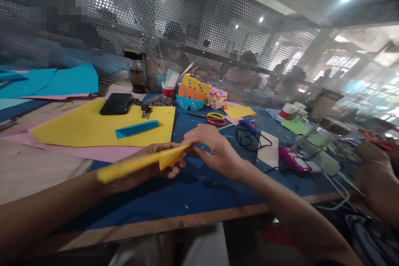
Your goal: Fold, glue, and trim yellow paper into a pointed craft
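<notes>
Left hand (146, 168) gripped a folded yellow paper strip (140, 163) from beneath, fingers curled around it, held just above the worktop (193, 193). Right hand (215, 149) pinched the strip's right end, fingertips closed on the fold. Blue mat covered the worktop under both hands. Beyond them: 1 large yellow sheet (93, 126) carrying a folded blue strip (137, 129) and a black phone (116, 104). Scissors (213, 117) lay further right, near decorated paper pieces (199, 91). Another person's arm (377, 174) at the right edge.
</notes>
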`<state>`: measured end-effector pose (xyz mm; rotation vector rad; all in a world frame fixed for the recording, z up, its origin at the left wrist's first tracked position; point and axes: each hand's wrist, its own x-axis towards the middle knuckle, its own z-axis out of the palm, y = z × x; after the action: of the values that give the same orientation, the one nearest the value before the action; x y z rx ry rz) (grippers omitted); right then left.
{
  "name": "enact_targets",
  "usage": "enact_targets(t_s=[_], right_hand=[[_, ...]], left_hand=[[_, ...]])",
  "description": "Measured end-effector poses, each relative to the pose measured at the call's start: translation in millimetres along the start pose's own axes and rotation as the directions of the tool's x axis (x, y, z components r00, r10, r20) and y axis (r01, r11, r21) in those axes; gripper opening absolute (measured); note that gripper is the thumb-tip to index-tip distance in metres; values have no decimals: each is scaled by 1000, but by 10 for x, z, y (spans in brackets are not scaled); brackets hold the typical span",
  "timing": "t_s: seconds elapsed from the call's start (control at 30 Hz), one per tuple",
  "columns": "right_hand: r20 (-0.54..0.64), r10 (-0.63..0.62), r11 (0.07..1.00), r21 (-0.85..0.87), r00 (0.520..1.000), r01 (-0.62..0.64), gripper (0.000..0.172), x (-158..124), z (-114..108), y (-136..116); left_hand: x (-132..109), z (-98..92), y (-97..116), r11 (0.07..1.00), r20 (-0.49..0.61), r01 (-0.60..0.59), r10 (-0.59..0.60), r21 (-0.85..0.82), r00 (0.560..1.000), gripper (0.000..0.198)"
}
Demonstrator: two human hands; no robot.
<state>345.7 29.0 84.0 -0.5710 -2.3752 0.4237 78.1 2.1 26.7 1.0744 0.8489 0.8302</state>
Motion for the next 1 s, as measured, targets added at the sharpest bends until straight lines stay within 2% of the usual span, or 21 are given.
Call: enact_targets(t_s=[0.17,0.33,0.57,1.0], right_hand=[[0,208,978,23,978,-208,19,73,-197,-8],[72,357,934,7,931,-358,26,28,-191,115],[119,380,920,55,917,-388,26,-35,-6,225],[114,428,892,108,896,-440,28,-107,126,221]], left_hand=[[61,-76,-61,999,-69,-37,38,19,997,46],[53,-88,-84,998,-108,-28,34,53,994,51],[0,1,10,981,-72,3,11,193,997,50],[24,-91,-154,987,-110,25,-7,161,994,53]])
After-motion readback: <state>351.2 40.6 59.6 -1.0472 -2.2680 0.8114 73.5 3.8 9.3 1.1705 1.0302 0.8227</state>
